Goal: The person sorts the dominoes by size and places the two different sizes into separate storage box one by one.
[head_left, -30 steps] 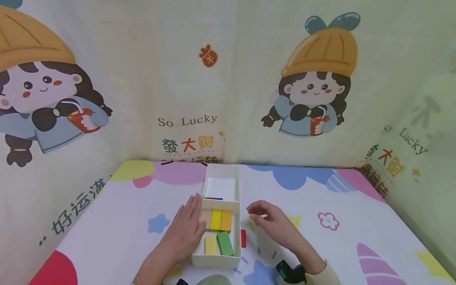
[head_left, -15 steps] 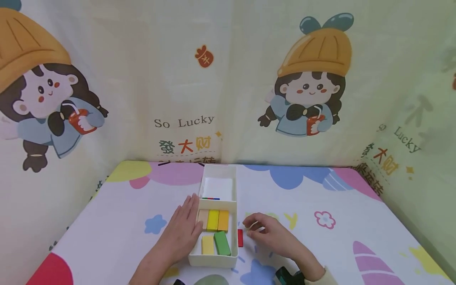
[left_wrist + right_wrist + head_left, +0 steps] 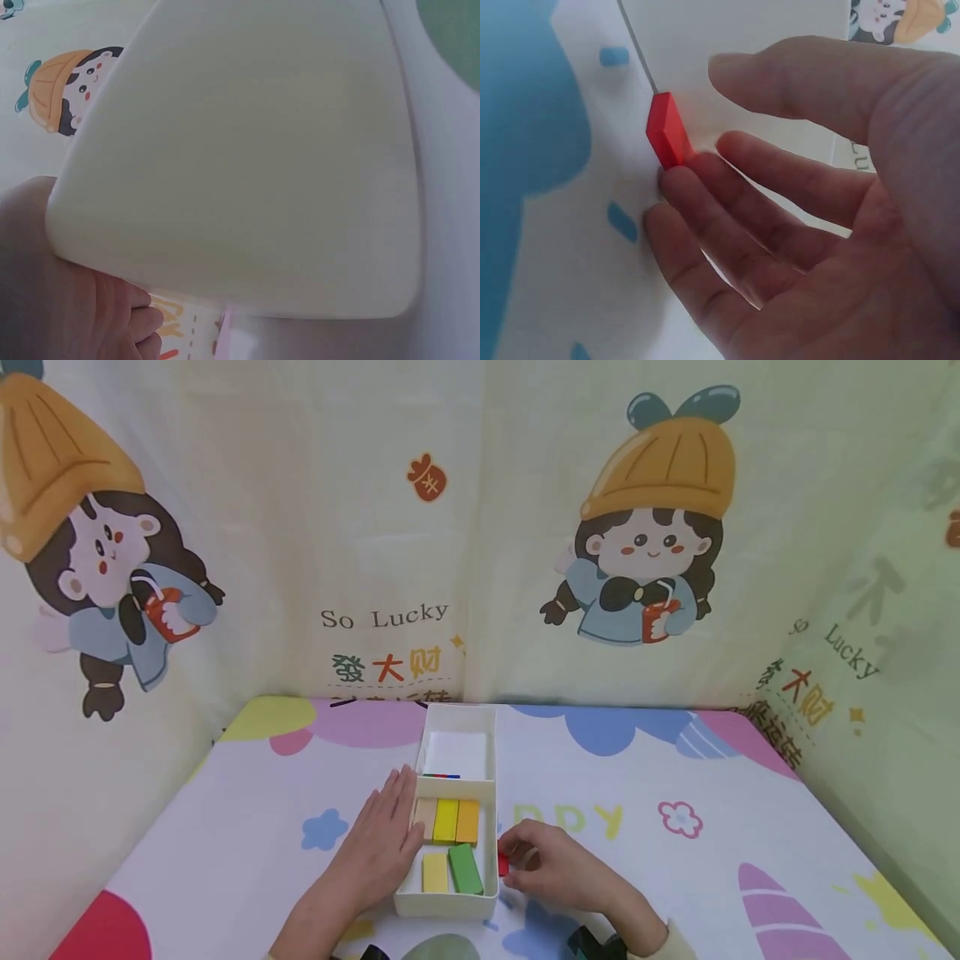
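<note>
A long white box lies on the table, holding several coloured wooden blocks. Among them are a green block, a pale yellow block, a bright yellow block and an orange block. My left hand rests along the box's left wall with straight fingers, thumb at the rim. On the table against the right wall stands a red block. Fingertips of my right hand reach its end, while the thumb stays apart from it in the right wrist view.
The box's far compartment shows thin coloured edges near the divider. A patterned cloth covers the table, and a printed curtain hangs behind it. Dark wrist devices show at the lower edge.
My right hand has come down and towards the box, reaching the red block with its fingertips. The left hand keeps its place on the box, and the head view has shifted slightly.
</note>
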`<action>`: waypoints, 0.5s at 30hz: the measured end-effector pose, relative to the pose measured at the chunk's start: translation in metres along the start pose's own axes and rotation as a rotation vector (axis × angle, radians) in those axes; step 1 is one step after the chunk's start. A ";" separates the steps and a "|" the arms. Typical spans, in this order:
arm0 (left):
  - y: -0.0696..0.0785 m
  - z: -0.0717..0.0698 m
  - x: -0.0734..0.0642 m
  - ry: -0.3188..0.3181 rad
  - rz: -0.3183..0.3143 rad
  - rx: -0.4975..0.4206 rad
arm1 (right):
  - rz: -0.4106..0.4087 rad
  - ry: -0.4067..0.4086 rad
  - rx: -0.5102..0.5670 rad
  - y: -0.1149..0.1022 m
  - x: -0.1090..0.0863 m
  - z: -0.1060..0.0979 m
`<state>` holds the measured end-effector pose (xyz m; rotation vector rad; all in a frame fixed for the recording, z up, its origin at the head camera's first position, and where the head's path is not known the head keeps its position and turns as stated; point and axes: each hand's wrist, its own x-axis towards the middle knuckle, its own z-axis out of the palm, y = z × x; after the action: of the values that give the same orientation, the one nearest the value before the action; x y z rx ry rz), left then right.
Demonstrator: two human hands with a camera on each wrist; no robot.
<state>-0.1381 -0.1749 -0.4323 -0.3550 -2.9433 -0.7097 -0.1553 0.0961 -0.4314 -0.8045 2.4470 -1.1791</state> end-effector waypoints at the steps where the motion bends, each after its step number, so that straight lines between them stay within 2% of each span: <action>1: 0.000 0.000 0.000 0.000 -0.002 -0.001 | 0.000 0.007 -0.013 0.000 0.000 0.000; 9: 0.001 0.000 0.000 -0.028 -0.016 -0.002 | -0.027 0.097 -0.117 0.002 0.006 0.007; 15: 0.002 -0.004 0.000 -0.003 0.005 -0.005 | -0.024 0.128 -0.135 0.006 0.010 0.010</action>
<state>-0.1377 -0.1755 -0.4280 -0.3647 -2.9427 -0.7170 -0.1605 0.0869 -0.4420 -0.8219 2.6524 -1.1148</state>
